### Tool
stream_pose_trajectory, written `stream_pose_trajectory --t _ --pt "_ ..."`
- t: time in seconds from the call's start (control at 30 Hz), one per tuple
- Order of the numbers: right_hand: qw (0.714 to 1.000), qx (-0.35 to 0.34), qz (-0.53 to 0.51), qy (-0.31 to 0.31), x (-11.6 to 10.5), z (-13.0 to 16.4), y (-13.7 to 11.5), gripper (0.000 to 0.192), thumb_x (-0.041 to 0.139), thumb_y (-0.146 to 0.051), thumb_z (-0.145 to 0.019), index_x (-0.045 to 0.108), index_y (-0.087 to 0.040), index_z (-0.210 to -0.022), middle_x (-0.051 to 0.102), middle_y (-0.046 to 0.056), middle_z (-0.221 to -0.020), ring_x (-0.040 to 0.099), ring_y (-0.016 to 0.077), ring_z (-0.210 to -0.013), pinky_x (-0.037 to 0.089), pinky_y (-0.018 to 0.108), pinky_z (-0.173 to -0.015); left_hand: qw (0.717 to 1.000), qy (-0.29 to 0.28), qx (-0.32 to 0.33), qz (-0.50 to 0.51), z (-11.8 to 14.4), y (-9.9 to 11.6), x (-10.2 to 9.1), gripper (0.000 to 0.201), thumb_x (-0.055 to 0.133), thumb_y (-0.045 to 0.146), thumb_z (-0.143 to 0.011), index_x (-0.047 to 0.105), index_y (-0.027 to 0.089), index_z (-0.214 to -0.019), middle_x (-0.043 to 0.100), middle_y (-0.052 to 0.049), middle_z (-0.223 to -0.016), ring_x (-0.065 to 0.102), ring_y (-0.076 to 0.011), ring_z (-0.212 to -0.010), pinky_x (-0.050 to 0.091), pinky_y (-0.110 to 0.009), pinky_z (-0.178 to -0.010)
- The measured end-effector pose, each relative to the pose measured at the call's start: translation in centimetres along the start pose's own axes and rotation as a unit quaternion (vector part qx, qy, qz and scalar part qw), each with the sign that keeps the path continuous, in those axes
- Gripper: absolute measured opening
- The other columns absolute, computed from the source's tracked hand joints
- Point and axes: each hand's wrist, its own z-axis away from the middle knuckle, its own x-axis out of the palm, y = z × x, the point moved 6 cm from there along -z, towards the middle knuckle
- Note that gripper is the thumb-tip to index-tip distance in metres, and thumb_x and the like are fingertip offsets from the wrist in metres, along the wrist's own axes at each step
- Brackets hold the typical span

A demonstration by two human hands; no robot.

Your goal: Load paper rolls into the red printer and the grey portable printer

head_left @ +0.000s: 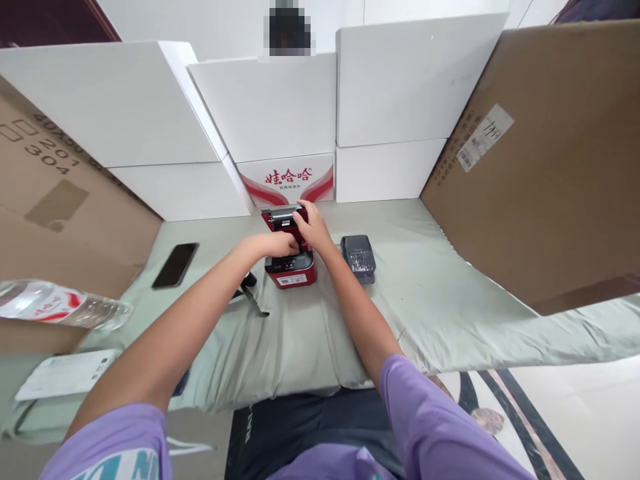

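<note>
Both hands (295, 237) — on red printer (291, 263)

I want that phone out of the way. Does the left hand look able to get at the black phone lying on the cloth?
Probably yes. The left hand rests on the red device, and only bare green cloth lies between it and the black phone to its left.

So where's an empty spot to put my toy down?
Bare cloth lies right of the grey device, up to the cardboard sheet. Another patch sits between the phone and red machine. Around both hands it is crowded.
</note>
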Motion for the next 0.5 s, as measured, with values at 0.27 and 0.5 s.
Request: stream_pose_trajectory --t 0.27,0.5 --pt "1.000 -0.002 -0.007 0.004 0.0 -0.1 0.2 0.043 0.056 -0.046 -0.094 0.061 -0.021 -0.128 0.066 0.014 -0.135 0.059 0.0274 -0.127 0.044 0.044 -0.117 0.999 0.040 -0.007 -0.009 0.9 -0.1 -0.3 0.028 0.055 0.027 -0.082 0.079 0.020 -0.093 0.080 -0.009 -0.100 0.069 -0.0246 -0.084 0.050 -0.032 -0.077" --pt "0.999 -0.024 -0.014 0.016 0.1 -0.1 0.2 0.044 0.053 -0.052 -0.094 0.060 -0.023 -0.126 0.065 0.013 -0.133 0.057 0.0269 -0.127 0.043 0.043 -0.118 0.980 0.143 0.009 0.139 3.5 0.5 -0.5 0.050 0.039 0.052 -0.099 0.075 0.018 -0.089 0.079 -0.009 -0.102 0.070 -0.0232 -0.096 0.053 -0.032 -0.091"
